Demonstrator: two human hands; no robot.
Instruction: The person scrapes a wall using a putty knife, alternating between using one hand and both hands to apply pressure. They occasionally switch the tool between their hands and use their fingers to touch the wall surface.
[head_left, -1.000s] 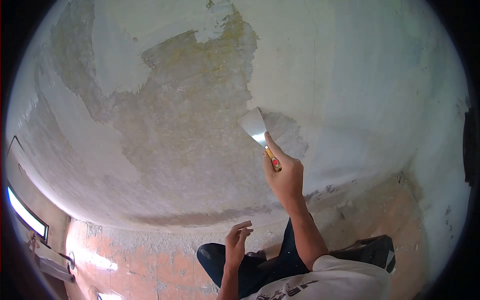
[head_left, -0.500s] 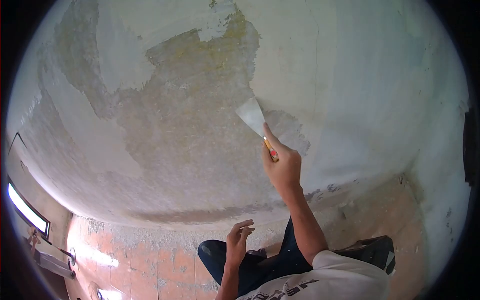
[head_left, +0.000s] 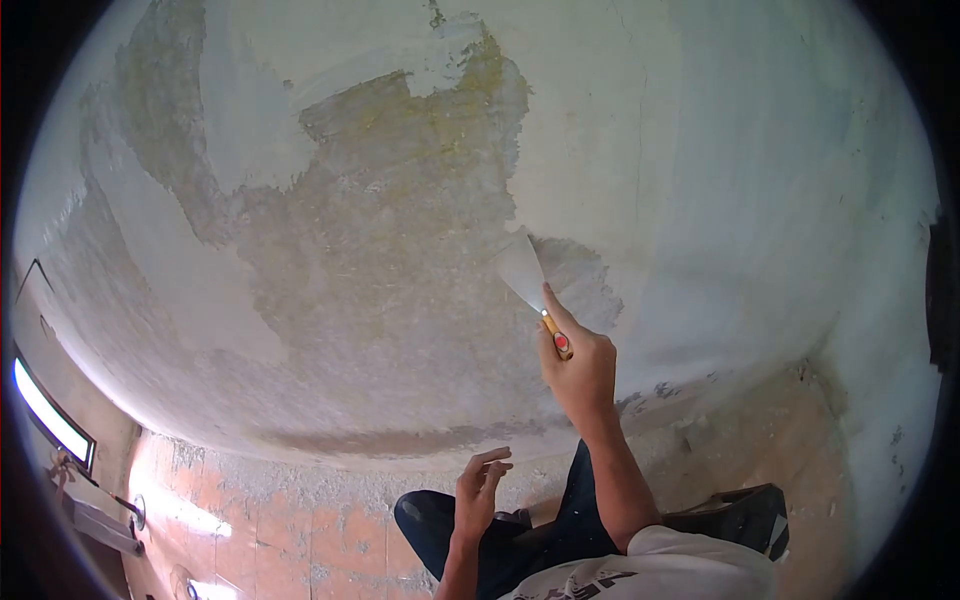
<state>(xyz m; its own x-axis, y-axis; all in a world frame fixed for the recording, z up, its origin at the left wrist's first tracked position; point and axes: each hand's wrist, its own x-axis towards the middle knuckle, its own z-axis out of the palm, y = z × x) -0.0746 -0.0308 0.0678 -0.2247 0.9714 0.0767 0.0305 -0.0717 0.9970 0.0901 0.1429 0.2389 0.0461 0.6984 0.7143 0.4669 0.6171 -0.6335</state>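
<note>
In my right hand (head_left: 582, 368) is a scraper (head_left: 522, 272) with a broad metal blade and a yellowish wooden handle bearing a red mark. My index finger lies along its neck, and the blade is against the wall (head_left: 390, 230), as far as I can see. Around the blade is a grey-brown bare patch, with pale coating (head_left: 590, 130) up and to the right of it. My left hand (head_left: 480, 487) hangs above my bent knee, holding nothing, its fingers loosely bent and apart.
A black container (head_left: 735, 515) stands on the floor by my right side. Flakes and dust litter the reddish tiled floor (head_left: 340, 540) along the wall's foot. At the far left are a bright window (head_left: 52, 418) and a fan-like object (head_left: 138, 512).
My right hand has moved down and slightly right with the scraper, along the edge of the bare patch. My left hand has hardly moved.
</note>
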